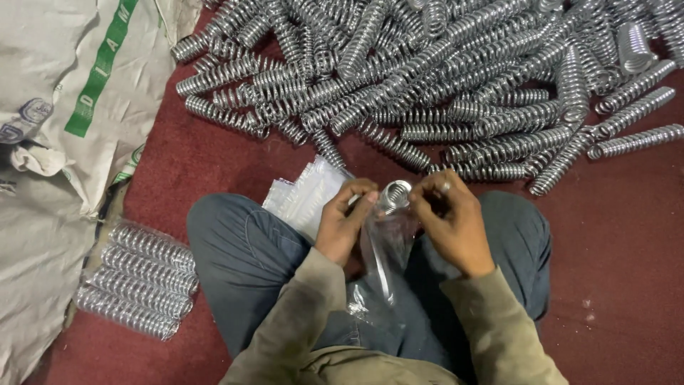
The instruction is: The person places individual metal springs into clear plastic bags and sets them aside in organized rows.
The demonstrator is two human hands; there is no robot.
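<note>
At centre frame, low over the person's lap: one coil spring (394, 196), bright metal, stood on end inside a clear plastic sleeve (385, 249) that hung down between the knees. Left hand (345, 221) pinched the sleeve's mouth on one side, fingers closed on the film; right hand (450, 222) was clamped on the other side of the mouth against the spring's top coil. Spring appeared partly seated, top end level with the opening, so this piece judged not yet fully bagged.

Just left of the hands: a stack of empty clear sleeves (306, 196) on the knee.

Lower left of frame: four bagged springs (139, 281) laid side by side on the red carpet (620, 249), beside a white woven sack (64, 114). Counted as finished.

Upper frame: a large heap of loose springs (427, 78), unbagged. Most of the work judged outstanding.
</note>
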